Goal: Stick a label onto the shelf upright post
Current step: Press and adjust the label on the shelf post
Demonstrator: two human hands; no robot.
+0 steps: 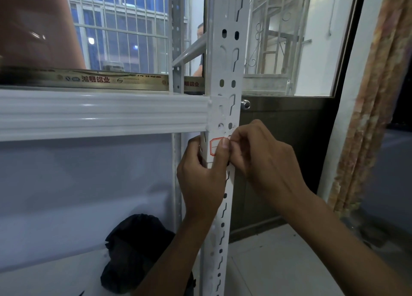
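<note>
Both hands [201, 175] [263, 159] press label [214, 146] against post [225, 77].

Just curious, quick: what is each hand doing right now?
Left hand: gripping the post, thumb pressing the label.
Right hand: fingertips pinched at the label's edge.

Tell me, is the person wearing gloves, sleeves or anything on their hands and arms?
Nothing is worn. The left hand and right hand are bare, with no gloves, rings, watch or wristband showing. Both forearms are bare too, with no sleeve reaching as far as the picture shows. The nails are short and unpainted.
</note>
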